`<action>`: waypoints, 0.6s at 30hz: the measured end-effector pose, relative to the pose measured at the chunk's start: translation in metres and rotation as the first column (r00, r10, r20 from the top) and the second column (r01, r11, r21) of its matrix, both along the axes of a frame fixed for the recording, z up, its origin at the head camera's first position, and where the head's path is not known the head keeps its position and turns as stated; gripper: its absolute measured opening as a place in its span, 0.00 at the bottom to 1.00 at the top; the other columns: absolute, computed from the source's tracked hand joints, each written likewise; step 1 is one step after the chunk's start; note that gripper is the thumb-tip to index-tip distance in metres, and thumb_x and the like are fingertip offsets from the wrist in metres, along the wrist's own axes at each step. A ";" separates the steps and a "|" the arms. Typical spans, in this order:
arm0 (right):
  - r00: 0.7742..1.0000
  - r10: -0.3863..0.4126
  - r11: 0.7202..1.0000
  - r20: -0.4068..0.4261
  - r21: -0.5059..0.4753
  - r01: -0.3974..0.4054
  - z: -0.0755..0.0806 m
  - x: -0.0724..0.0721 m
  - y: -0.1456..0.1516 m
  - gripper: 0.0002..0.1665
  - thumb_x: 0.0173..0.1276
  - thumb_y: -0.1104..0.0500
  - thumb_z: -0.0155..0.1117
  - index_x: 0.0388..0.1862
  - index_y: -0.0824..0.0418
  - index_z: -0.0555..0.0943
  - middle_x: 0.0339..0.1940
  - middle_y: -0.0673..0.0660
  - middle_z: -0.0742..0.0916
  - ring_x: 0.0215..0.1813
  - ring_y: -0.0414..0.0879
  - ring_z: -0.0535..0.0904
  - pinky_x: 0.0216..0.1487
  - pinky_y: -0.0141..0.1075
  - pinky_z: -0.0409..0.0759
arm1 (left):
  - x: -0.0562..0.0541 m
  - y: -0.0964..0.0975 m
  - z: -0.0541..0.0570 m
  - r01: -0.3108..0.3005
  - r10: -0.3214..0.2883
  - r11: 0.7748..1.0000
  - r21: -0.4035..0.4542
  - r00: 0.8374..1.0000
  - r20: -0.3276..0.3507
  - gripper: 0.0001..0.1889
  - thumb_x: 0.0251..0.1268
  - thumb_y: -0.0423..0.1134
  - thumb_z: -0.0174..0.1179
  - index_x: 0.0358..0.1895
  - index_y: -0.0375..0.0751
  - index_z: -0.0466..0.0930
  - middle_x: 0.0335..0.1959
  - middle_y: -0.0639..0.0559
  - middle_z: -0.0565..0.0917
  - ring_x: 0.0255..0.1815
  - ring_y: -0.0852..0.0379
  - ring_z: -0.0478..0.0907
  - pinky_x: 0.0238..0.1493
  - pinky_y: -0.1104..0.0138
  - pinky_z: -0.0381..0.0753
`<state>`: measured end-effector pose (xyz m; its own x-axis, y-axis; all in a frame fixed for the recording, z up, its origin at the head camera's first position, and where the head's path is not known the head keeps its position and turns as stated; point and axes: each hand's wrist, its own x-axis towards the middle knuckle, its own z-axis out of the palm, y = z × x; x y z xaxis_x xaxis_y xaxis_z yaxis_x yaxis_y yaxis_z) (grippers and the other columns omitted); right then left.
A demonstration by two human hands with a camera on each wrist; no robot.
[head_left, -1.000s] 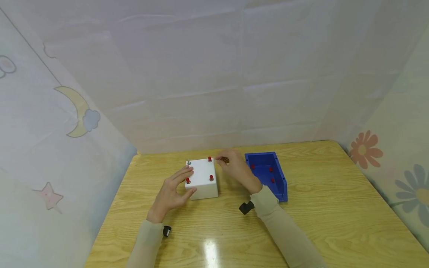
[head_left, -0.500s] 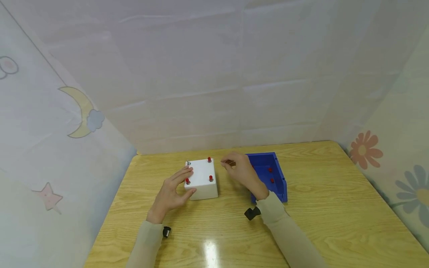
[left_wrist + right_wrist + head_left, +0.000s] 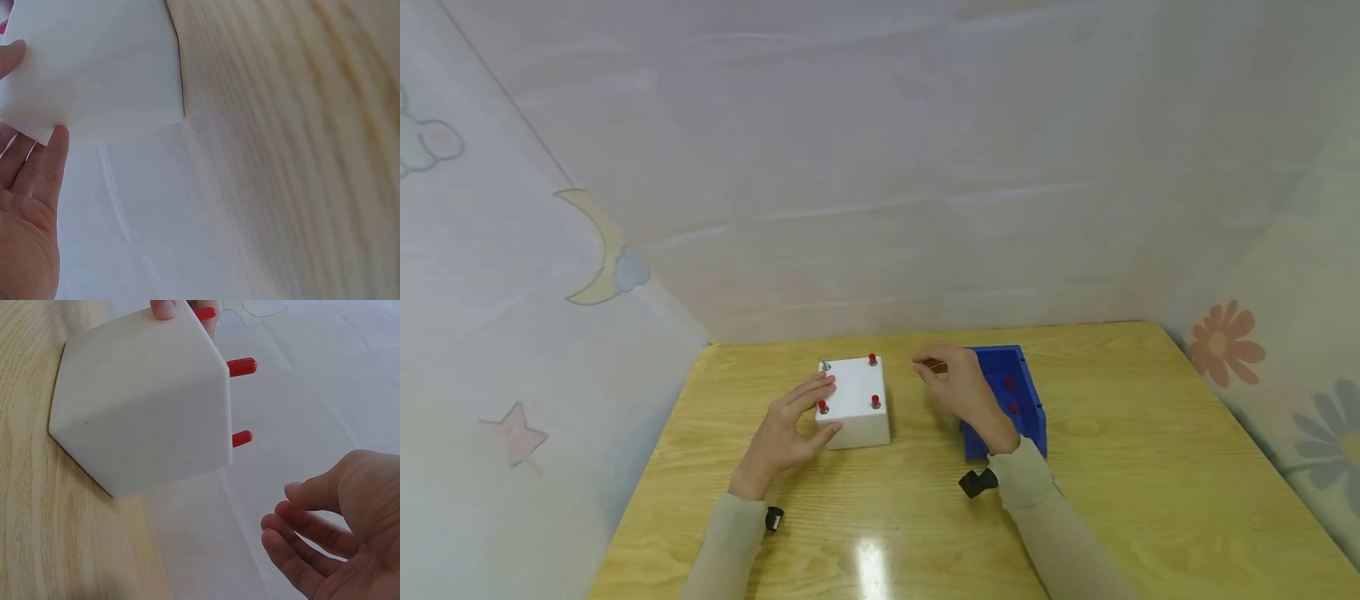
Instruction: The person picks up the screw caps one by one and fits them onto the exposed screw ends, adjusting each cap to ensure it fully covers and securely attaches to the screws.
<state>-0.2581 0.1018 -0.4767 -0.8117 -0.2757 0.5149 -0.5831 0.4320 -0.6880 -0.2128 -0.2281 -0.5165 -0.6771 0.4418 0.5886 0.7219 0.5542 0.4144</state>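
A white box [image 3: 859, 388] stands on the table. Red caps [image 3: 875, 402] cover three of the small metal posts on its top, and the back-left post [image 3: 826, 365] shows bare metal. My left hand [image 3: 786, 433] holds the box at its front-left corner, thumb against the front face and fingers over the top and left side. Between box and bin hovers my right hand [image 3: 958, 385], its fingers loosely bent. In the right wrist view a small gap separates thumb and fingertips [image 3: 289, 515], with nothing visible in it.
Right of the box sits a blue bin [image 3: 1033, 400] with loose red caps [image 3: 1011, 407] inside, partly hidden by my right hand and forearm. Pale printed sheets [image 3: 880, 208] rise behind and beside the wooden table [image 3: 1135, 433].
My right hand has drawn away from the box's back-right corner, moving right toward the blue bin. The left hand stays on the box. The head view has shifted slightly.
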 end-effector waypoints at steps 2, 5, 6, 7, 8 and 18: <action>1.000 -0.001 1.000 -0.003 -0.006 0.001 0.001 0.002 0.003 0.07 0.71 0.70 0.72 0.46 0.65 0.91 0.43 0.61 0.93 0.43 0.53 0.91 0.45 0.44 0.94 | 0.001 0.001 0.000 -0.003 0.003 1.000 -0.004 1.000 0.004 0.31 0.59 0.37 0.80 0.67 0.36 0.83 0.71 0.43 0.82 0.76 0.40 0.76 0.74 0.59 0.80; 1.000 -0.004 1.000 0.004 -0.007 0.004 0.001 0.003 0.005 0.07 0.71 0.70 0.72 0.46 0.65 0.91 0.43 0.60 0.92 0.43 0.53 0.91 0.45 0.45 0.94 | 0.003 0.002 0.001 -0.002 0.002 1.000 0.000 1.000 -0.006 0.31 0.58 0.36 0.80 0.66 0.35 0.83 0.70 0.42 0.83 0.75 0.39 0.77 0.75 0.59 0.79; 1.000 -0.006 1.000 0.006 -0.006 0.006 0.001 0.003 0.006 0.07 0.71 0.70 0.72 0.46 0.65 0.91 0.44 0.60 0.92 0.44 0.53 0.91 0.45 0.45 0.94 | 0.003 0.002 0.001 -0.003 0.003 1.000 0.000 1.000 -0.004 0.32 0.58 0.36 0.81 0.67 0.35 0.83 0.71 0.42 0.83 0.75 0.39 0.77 0.76 0.62 0.77; 1.000 -0.006 1.000 0.007 -0.006 0.006 0.000 0.003 0.007 0.07 0.72 0.70 0.72 0.47 0.65 0.91 0.44 0.60 0.92 0.44 0.53 0.91 0.46 0.45 0.94 | 0.003 0.002 0.001 -0.001 0.001 1.000 0.002 1.000 -0.005 0.32 0.58 0.35 0.80 0.67 0.35 0.83 0.71 0.42 0.83 0.75 0.39 0.77 0.77 0.65 0.75; 1.000 -0.009 1.000 0.011 -0.006 0.009 0.000 0.003 0.008 0.08 0.72 0.70 0.72 0.47 0.65 0.91 0.44 0.60 0.92 0.44 0.53 0.91 0.46 0.45 0.94 | 0.003 0.002 0.001 0.001 -0.001 1.000 0.003 1.000 -0.008 0.32 0.58 0.35 0.81 0.66 0.35 0.83 0.71 0.42 0.83 0.75 0.39 0.77 0.77 0.66 0.74; 0.999 -0.051 0.998 0.015 0.025 0.051 -0.002 0.003 0.018 0.08 0.73 0.67 0.73 0.48 0.63 0.91 0.44 0.58 0.92 0.43 0.50 0.91 0.44 0.42 0.93 | 0.000 0.003 0.001 0.009 -0.009 1.000 0.007 0.999 -0.052 0.32 0.55 0.33 0.81 0.66 0.34 0.83 0.70 0.41 0.83 0.74 0.38 0.78 0.75 0.59 0.78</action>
